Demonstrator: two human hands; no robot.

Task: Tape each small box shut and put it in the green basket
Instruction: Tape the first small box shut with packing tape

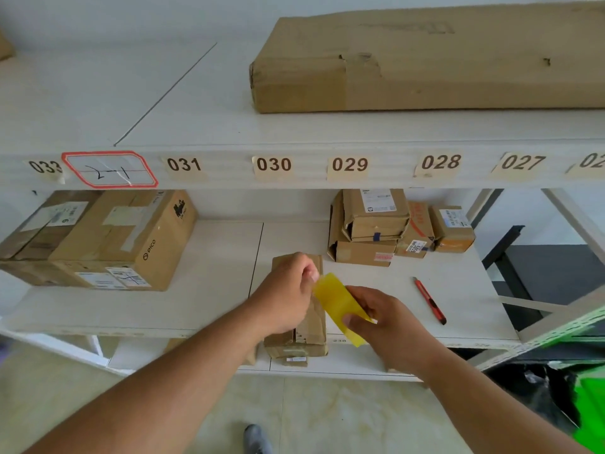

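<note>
Both hands work over a long small box (312, 326) that lies lengthwise on the white shelf (212, 290), its near end jutting past the front edge. The left hand (286, 298) rests on the box's top with fingers curled, pinching the far end of a yellow tape strip (339, 306). The right hand (386, 326) grips the near end of that strip between thumb and fingers, holding it stretched just right of the box. A red utility knife (429, 301) lies on the shelf to the right, apart from the hands. Behind it sits a cluster of small cardboard parcels (393, 227). A green basket (586, 401) shows partly at the lower right edge.
</note>
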